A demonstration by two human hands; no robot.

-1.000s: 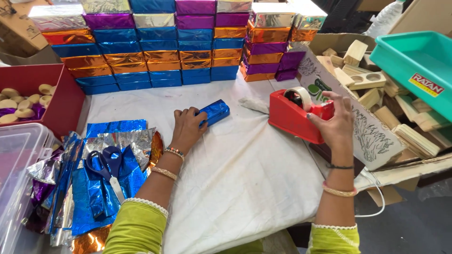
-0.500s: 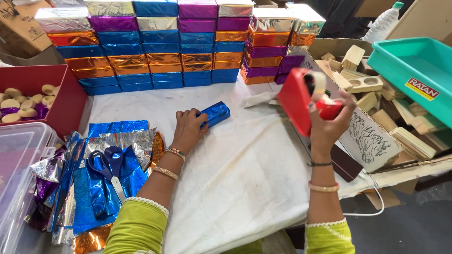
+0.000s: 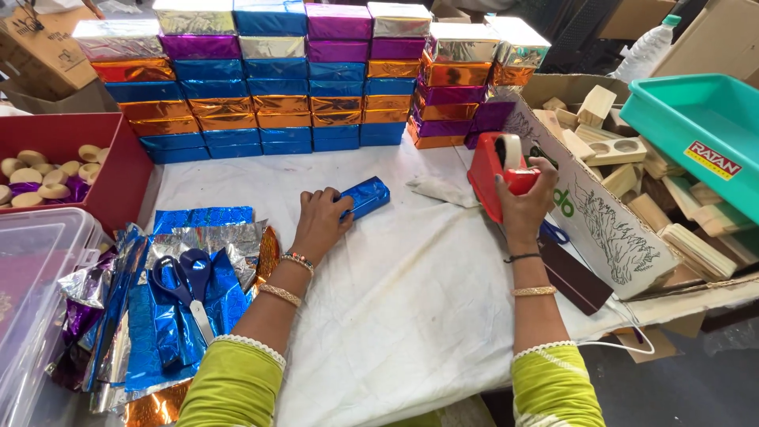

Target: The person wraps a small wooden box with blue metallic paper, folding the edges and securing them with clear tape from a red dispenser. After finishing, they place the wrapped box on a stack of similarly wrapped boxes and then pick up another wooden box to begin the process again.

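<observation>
My left hand (image 3: 320, 224) rests on the white cloth and presses on the near end of a small block wrapped in blue foil (image 3: 366, 197). My right hand (image 3: 523, 204) grips a red tape dispenser (image 3: 496, 169), lifted and tipped up on its end, with the tape roll at the top. The dispenser hangs to the right of the blue block, close to a cardboard box.
Stacks of foil-wrapped boxes (image 3: 300, 79) line the back. Foil sheets with blue scissors (image 3: 183, 278) lie at the left. A red tray (image 3: 118, 170) holds round wooden pieces, a clear plastic bin (image 3: 32, 285) stands near left. A cardboard box (image 3: 609, 221) of wooden blocks and a teal tub (image 3: 704, 134) stand right.
My right hand has lifted the red tape dispenser off the cloth, tipped it upright and brought it a little towards the left. My left hand has stayed on the blue block.
</observation>
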